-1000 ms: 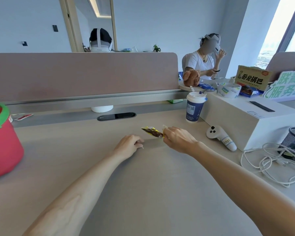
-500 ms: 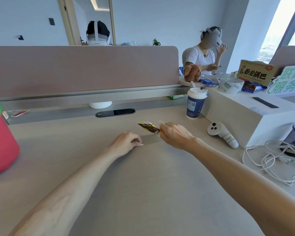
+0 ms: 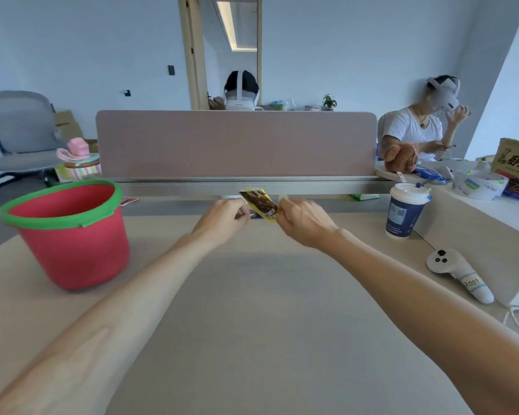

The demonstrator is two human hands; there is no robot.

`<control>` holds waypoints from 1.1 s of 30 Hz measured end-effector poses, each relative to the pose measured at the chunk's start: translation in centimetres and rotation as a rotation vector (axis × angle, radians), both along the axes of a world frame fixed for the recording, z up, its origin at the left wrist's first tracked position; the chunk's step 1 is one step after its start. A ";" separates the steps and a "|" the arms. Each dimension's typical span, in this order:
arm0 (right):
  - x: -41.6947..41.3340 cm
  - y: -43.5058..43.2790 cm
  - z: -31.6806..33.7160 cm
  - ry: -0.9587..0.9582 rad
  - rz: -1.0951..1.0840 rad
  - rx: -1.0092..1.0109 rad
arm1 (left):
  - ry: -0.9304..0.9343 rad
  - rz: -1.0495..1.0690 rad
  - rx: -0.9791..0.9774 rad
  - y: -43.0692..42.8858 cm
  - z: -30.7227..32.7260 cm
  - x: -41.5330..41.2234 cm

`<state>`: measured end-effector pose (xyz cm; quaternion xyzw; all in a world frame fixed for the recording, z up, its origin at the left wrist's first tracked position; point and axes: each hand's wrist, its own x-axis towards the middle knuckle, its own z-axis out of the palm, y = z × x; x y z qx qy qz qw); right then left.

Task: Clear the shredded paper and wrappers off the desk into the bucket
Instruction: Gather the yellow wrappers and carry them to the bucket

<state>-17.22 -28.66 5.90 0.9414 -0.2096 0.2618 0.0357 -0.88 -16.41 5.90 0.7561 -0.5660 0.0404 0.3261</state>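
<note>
Yellow-and-brown wrapper [image 3: 259,204] hangs above the desk [image 3: 252,324], pinched at its lower end by the right hand [image 3: 304,220]. Its long axis tilts up and leftward. The left hand [image 3: 226,218] is curled just beside it, fingers closed on a small pale scrap I cannot identify. The bucket [image 3: 69,235] stands well to the left, mouth open upward, nearer the left hand. Bare desk lies between, so a leftward carry looks unobstructed; the cup [image 3: 406,212] stays clear on the right.
</note>
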 end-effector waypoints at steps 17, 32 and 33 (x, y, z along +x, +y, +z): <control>28.9 21.0 10.4 -0.091 0.393 0.644 | -0.098 0.657 0.042 22.2 9.9 19.5; 26.6 19.0 9.0 0.112 0.327 0.451 | -0.128 0.589 0.355 21.1 8.2 20.4; 26.1 18.9 9.1 0.125 0.320 0.433 | -0.138 0.581 0.371 21.0 8.5 20.0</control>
